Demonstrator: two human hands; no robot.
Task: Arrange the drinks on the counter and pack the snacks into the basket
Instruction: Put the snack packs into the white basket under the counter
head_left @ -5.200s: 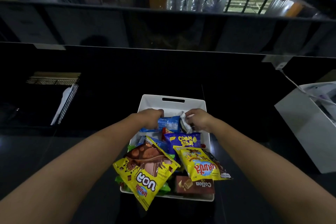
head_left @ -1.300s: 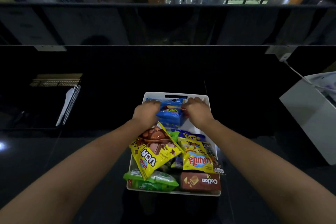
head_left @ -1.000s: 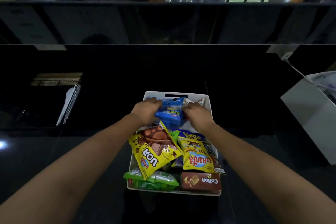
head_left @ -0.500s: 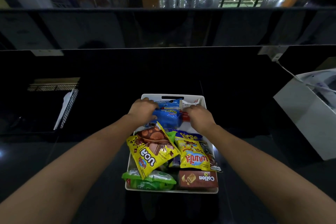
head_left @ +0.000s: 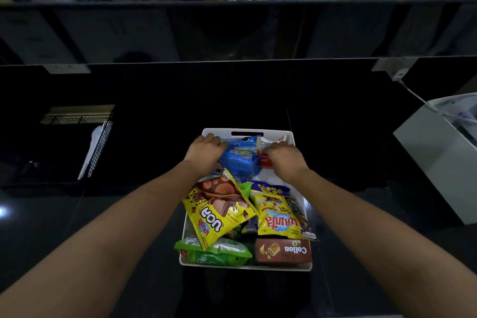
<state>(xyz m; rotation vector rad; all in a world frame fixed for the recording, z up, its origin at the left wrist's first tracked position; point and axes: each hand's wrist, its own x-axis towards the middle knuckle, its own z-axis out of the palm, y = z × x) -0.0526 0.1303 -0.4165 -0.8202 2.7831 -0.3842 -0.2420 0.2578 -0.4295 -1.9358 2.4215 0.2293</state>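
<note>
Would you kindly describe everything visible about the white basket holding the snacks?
The white basket is a rectangular tub that looks like smooth plastic, with rounded corners and a slot handle cut in its far wall. It sits level on the dark glossy counter, long side running away from the person. Snack packs fill it nearly to the rim, some rising above it. The left hand and right hand reach into its far end; the left's fingers lie at the far left corner.
</note>
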